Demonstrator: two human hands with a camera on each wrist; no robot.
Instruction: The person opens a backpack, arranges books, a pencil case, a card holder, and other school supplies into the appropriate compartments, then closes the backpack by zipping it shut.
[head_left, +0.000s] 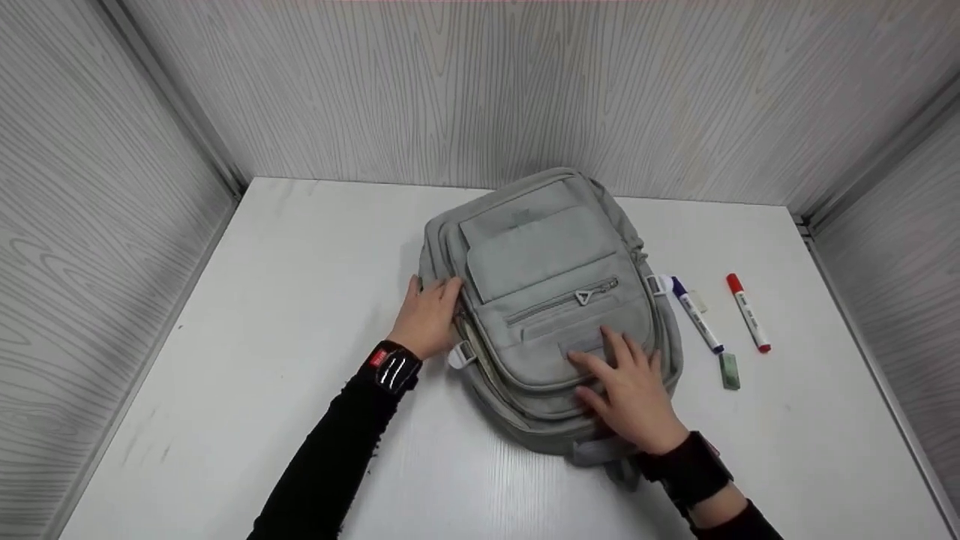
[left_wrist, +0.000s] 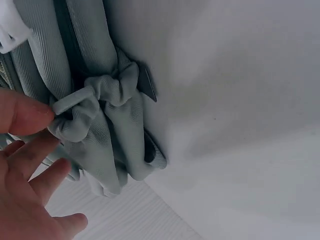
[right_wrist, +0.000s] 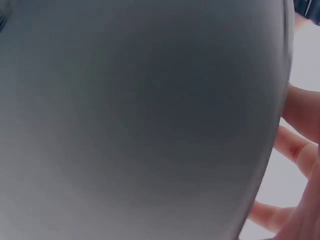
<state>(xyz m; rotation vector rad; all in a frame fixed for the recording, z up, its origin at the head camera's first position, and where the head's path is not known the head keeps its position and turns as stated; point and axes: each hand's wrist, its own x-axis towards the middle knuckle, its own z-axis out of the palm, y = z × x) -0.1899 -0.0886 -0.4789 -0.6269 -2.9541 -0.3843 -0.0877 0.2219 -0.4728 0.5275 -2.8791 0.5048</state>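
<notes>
Grey-green canvas backpack (head_left: 544, 300) lies flat on the white table (head_left: 262, 337), front pockets up, its top towards the far wall, roughly mid-table. I log both hands on it.

Left hand (head_left: 429, 315): set against the bag's left side, fingers lying over the side seam. In the left wrist view the fingertips (left_wrist: 25, 116) touch a bunched fold of fabric and a small strap loop (left_wrist: 75, 102); the fingers look spread and relaxed, not pinching anything that I can make out. A white plastic buckle (head_left: 461, 354) sits just below this hand at the bag's edge.

Right hand (head_left: 634, 394): resting palm-down on the lower front pocket, fingers extended and slightly splayed, pressing flat on the cloth. It closes round nothing. The right wrist view is filled by out-of-focus grey fabric, with the fingers (right_wrist: 300, 107) seen at the right margin, straight.

Zip on the front pocket (head_left: 562, 300) runs diagonally, its triangular pull (head_left: 583, 298) near the right end; I read the zip as closed.

Right of the bag, on the table: blue-capped marker (head_left: 697, 315) just beside the bag, red-capped marker (head_left: 748, 312) a little further out, roughly parallel to it. Small green eraser (head_left: 730, 370) lies near the blue marker's lower end. A pale small block (head_left: 697, 301) lies next to the blue marker; I cannot tell what it is.

Both wrists carry dark bands; sleeves black.
</notes>
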